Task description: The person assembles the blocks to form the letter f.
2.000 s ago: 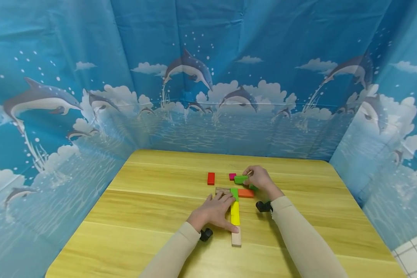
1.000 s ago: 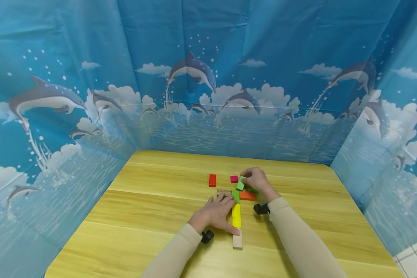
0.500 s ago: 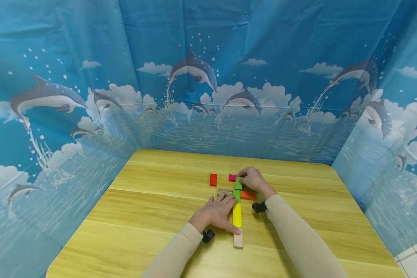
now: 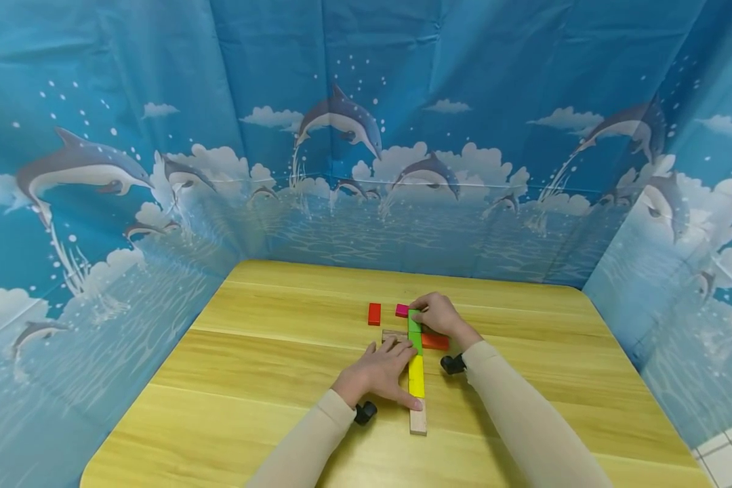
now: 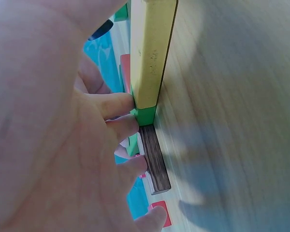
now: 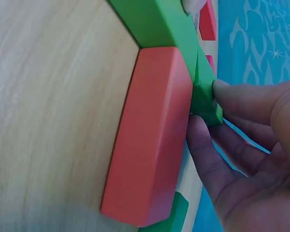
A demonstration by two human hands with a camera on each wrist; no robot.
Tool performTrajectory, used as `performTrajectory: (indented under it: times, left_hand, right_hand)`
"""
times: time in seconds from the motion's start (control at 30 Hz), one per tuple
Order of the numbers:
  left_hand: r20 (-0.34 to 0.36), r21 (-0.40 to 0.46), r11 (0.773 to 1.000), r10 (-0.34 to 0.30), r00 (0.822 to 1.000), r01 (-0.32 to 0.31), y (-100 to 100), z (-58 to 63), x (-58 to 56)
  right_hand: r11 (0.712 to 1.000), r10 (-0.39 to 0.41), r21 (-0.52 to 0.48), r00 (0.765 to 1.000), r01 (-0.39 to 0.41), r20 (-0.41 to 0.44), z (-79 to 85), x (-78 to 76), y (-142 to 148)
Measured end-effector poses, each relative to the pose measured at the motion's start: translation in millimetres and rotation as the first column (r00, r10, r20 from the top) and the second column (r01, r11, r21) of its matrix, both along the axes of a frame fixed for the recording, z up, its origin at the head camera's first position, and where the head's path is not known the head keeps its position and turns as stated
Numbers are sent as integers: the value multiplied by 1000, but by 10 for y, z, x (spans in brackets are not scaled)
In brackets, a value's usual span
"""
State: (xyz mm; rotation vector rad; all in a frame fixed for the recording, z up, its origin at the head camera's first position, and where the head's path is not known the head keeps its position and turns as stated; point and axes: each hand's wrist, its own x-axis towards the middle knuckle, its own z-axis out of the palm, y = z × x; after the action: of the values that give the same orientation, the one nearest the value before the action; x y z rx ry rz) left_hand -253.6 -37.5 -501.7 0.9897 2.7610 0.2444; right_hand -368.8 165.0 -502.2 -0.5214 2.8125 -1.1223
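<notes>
My right hand [image 4: 440,316] pinches a green block [image 4: 413,320] between thumb and fingers, at the far end of a line of blocks. That block meets a second green block [image 4: 417,340], followed by a yellow block [image 4: 416,377] and a pale wooden block [image 4: 417,423] nearest me. An orange-red block [image 6: 145,130] branches off to the right, a dark brown block [image 5: 155,159] to the left. My left hand [image 4: 375,373] lies spread along the left side of the line, its fingertips at the second green and brown blocks. Its thumb reaches the pale block.
A red block [image 4: 375,314] lies at the back left, and a small pink block [image 4: 401,310] sits just left of the held block. Beyond the orange-red block, another green block [image 6: 178,212] shows in the right wrist view. A dolphin-print curtain [image 4: 366,230] borders the table.
My right hand has turned the green block from crosswise to lengthwise and brought it up against the line's far end. The pink block has shifted slightly left. The left hand stays put.
</notes>
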Motion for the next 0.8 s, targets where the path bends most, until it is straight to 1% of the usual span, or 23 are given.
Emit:
performTrajectory:
  times: [0.23,0.47,0.67,0.8]
  left_hand:
    - [-5,-2,1000,-3,1000,3,12,4,15]
    - [0,-3,1000,-2,1000,2,14,14,22]
    - [6,-1,1000,-3,1000,3,3,34,21]
    - [13,4,1000,-5,1000,5,-3,49,25]
  right_hand:
    - [1000,-5,11,1000,5,11,9,21,-3]
    - [1000,-8,15,999,7,44,1,23,4]
    - [999,0,45,1000,-1,26,-2,30,-9]
    - [999,-6,43,1000,6,20,-6,42,-26]
